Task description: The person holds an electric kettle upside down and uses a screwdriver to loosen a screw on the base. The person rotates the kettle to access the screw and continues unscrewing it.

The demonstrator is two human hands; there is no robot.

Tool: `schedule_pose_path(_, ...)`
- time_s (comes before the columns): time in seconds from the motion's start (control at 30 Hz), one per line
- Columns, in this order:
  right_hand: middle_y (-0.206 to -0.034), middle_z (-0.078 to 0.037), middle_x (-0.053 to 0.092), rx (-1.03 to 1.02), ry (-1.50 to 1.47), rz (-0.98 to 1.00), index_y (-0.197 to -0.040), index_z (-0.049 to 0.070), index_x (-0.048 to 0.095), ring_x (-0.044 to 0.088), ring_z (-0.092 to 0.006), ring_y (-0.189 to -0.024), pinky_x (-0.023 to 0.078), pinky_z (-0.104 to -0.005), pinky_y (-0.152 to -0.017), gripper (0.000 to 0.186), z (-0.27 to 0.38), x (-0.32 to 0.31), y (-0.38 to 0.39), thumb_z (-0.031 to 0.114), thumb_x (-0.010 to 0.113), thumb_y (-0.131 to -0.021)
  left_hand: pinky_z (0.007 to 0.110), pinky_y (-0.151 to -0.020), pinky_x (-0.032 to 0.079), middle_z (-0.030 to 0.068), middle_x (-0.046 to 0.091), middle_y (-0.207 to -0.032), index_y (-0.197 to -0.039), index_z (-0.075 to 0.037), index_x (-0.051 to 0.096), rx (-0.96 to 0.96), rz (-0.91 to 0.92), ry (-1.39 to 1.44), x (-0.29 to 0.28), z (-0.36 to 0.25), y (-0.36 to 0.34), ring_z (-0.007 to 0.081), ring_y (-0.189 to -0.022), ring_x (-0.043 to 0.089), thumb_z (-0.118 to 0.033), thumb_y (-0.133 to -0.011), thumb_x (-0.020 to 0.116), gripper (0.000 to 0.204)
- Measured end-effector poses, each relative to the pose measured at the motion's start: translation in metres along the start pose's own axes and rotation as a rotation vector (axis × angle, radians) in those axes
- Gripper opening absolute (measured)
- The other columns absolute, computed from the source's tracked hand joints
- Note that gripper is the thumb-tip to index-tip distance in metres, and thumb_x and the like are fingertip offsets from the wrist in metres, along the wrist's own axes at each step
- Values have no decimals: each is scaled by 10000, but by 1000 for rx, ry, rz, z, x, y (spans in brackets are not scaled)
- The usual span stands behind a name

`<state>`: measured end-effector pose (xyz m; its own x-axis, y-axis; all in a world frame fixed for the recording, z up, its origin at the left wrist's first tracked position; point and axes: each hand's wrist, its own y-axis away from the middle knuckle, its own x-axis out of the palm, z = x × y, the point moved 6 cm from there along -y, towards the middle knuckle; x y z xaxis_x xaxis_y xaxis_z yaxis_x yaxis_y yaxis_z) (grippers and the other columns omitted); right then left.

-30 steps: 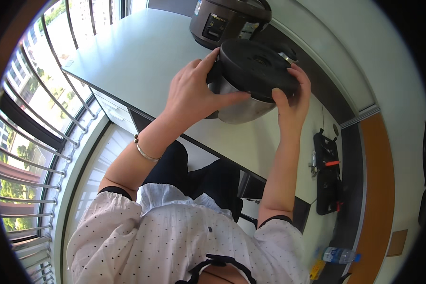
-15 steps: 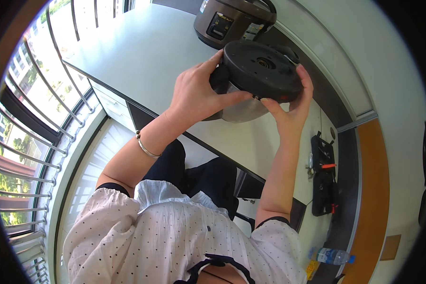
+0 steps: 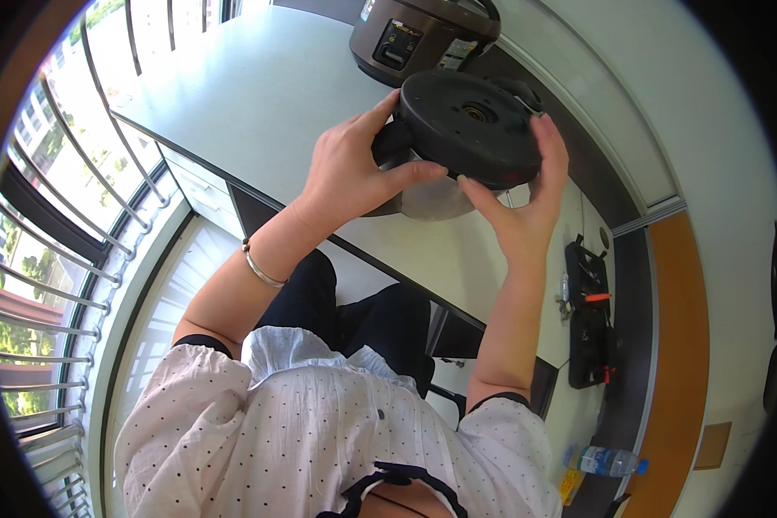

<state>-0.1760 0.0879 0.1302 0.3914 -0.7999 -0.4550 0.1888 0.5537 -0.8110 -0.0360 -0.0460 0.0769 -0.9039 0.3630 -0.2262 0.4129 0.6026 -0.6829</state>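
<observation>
An electric kettle (image 3: pixel 466 125) is held up over the counter, tilted so that its round black underside with a central socket faces me. Part of its steel body (image 3: pixel 436 200) shows below the black base. My left hand (image 3: pixel 350 164) grips the kettle's left side, its thumb along the lower rim. On the opposite side my right hand (image 3: pixel 527 186) is closed round the base, thumb at the near edge and fingers over the far right. The two thumb tips nearly meet.
A brown rice cooker (image 3: pixel 423 39) stands behind the kettle on the pale counter (image 3: pixel 250 95). To the right lie a black tool case (image 3: pixel 589 315) with orange-red parts and a water bottle (image 3: pixel 609 462). A barred window (image 3: pixel 52 250) runs along the left.
The kettle and both hands have shifted slightly to the left in the picture. The grip of both hands stays much the same.
</observation>
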Motion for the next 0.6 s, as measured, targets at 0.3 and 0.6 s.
schedule_pose_path(0.3,-1266,-130,461,6,133,76,-1072,64,559,501,-308,-1127,443,-392,-910,666,15,-9,-12,185,886,-505,323,-698,498,164,660,-831,-1298,-11,488,46,22,-13,0,2,1,284,-744,648,-469,-605,807,890)
schedule_pose_path(0.6,-1274,-123,456,16,238,175,-1051,79,553,524,-299,-1096,468,-367,-878,650,21,-13,-18,157,880,-495,301,-768,490,160,663,-901,-1297,9,491,32,64,-22,-1,-3,2,231,-821,650,-363,-608,840,857)
